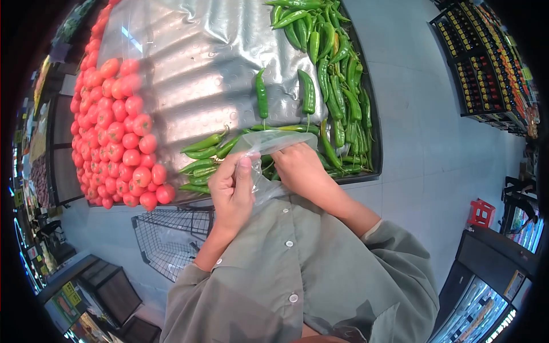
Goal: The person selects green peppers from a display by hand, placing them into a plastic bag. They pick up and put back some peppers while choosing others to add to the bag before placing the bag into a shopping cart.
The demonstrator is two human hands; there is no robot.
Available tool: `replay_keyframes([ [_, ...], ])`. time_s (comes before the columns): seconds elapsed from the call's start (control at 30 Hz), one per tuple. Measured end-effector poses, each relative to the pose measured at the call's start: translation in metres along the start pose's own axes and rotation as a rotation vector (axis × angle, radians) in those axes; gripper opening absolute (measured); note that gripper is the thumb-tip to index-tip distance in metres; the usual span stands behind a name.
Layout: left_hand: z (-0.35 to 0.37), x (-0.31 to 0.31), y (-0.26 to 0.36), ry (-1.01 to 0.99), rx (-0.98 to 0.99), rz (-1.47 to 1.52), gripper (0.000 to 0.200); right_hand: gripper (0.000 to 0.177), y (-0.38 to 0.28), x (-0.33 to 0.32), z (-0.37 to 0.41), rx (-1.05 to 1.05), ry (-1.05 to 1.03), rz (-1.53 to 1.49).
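A clear plastic bag (263, 188) hangs at the front edge of the produce display. My left hand (233, 186) pinches its left side, with the thumb against the fingers. My right hand (300, 166) is at the bag's opening, its fingertips hidden by the plastic, so what they hold does not show. Green chili peppers (200, 153) lie in a row behind and left of the bag, and more peppers (337, 86) are piled along the right side. Two single peppers (262, 94) rest on the silver mat (211, 68) beyond my hands.
Red tomatoes (114, 131) are heaped at the display's left. Below them stands a wire shopping cart (171, 237). The display's black rim (374, 126) runs along the right. Farther off are a shelf of bottles (483, 68) and a red stool-like object (481, 213).
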State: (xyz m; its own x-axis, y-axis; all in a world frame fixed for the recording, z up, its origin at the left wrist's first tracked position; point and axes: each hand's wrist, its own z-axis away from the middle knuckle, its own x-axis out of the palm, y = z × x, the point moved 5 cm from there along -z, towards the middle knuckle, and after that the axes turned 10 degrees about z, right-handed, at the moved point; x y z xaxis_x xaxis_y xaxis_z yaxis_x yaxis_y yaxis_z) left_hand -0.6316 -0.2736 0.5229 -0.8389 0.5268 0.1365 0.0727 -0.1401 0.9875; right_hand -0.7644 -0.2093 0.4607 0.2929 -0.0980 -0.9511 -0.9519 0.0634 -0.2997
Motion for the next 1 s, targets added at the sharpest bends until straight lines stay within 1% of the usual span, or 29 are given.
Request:
replay_keyframes([
  [0.03,0.001,-0.002,-0.001,-0.005,-0.007,-0.013,0.026,0.026,-0.002,0.001,-0.002,-0.006,-0.001,-0.005],
  [0.1,0.001,-0.006,-0.003,0.006,-0.001,-0.018,0.027,0.023,-0.007,0.002,-0.007,-0.019,-0.037,0.151],
  [0.13,0.001,-0.007,-0.003,0.011,0.005,-0.02,0.027,0.023,-0.011,0.001,-0.009,-0.026,-0.033,0.146],
  [0.2,0.001,-0.009,-0.002,0.021,-0.005,-0.017,0.026,0.017,-0.016,0.002,-0.013,0.014,-0.109,0.242],
  [0.23,0.001,-0.009,-0.003,0.012,0.027,-0.025,0.026,0.017,-0.018,0.005,-0.014,0.006,-0.107,0.241],
  [0.3,0.0,-0.01,-0.005,0.007,0.074,-0.023,0.025,0.011,-0.012,0.022,-0.012,0.071,-0.304,0.172],
  [0.43,0.0,-0.011,-0.007,0.03,0.07,-0.001,0.025,0.009,0.0,0.021,-0.02,0.039,-0.363,0.091],
  [0.5,-0.001,-0.012,-0.009,0.04,0.052,0.065,0.025,0.015,0.001,0.016,-0.022,0.032,-0.396,0.101],
  [0.53,-0.001,-0.012,-0.008,0.04,0.051,0.065,0.025,0.015,0.001,0.008,-0.019,0.032,-0.397,0.101],
  [0.6,-0.002,-0.014,-0.008,0.061,0.05,0.038,0.025,0.02,0.0,-0.032,-0.008,-0.019,-0.099,0.068],
  [0.67,-0.003,-0.017,-0.008,0.074,0.052,0.031,0.025,0.024,0.011,-0.067,0.006,0.029,-0.001,0.028],
  [0.73,-0.004,-0.017,-0.01,0.073,0.052,0.032,0.024,0.026,0.032,-0.095,0.023,0.202,0.068,-0.205],
  [0.8,-0.005,-0.017,-0.014,0.132,0.06,0.038,0.021,0.029,0.061,-0.098,0.047,0.458,0.043,-0.538],
  [0.83,-0.007,-0.018,-0.018,0.149,0.091,0.0,0.016,0.027,0.072,-0.089,0.059,0.54,0.12,-0.802],
  [0.87,-0.009,-0.02,-0.022,0.158,0.069,-0.021,0.016,0.027,0.08,-0.088,0.068,0.557,0.132,-0.787],
  [0.93,-0.014,-0.015,-0.019,0.196,0.177,-0.138,0.028,0.024,0.096,-0.077,0.086,0.703,0.123,-1.227],
  [0.97,-0.017,-0.012,-0.019,0.179,0.176,-0.129,0.028,0.028,0.104,-0.07,0.093,0.643,0.145,-1.306],
  [1.0,-0.019,-0.007,-0.012,0.127,0.262,-0.215,0.037,0.028,0.103,-0.071,0.095,0.653,0.16,-1.299],
])
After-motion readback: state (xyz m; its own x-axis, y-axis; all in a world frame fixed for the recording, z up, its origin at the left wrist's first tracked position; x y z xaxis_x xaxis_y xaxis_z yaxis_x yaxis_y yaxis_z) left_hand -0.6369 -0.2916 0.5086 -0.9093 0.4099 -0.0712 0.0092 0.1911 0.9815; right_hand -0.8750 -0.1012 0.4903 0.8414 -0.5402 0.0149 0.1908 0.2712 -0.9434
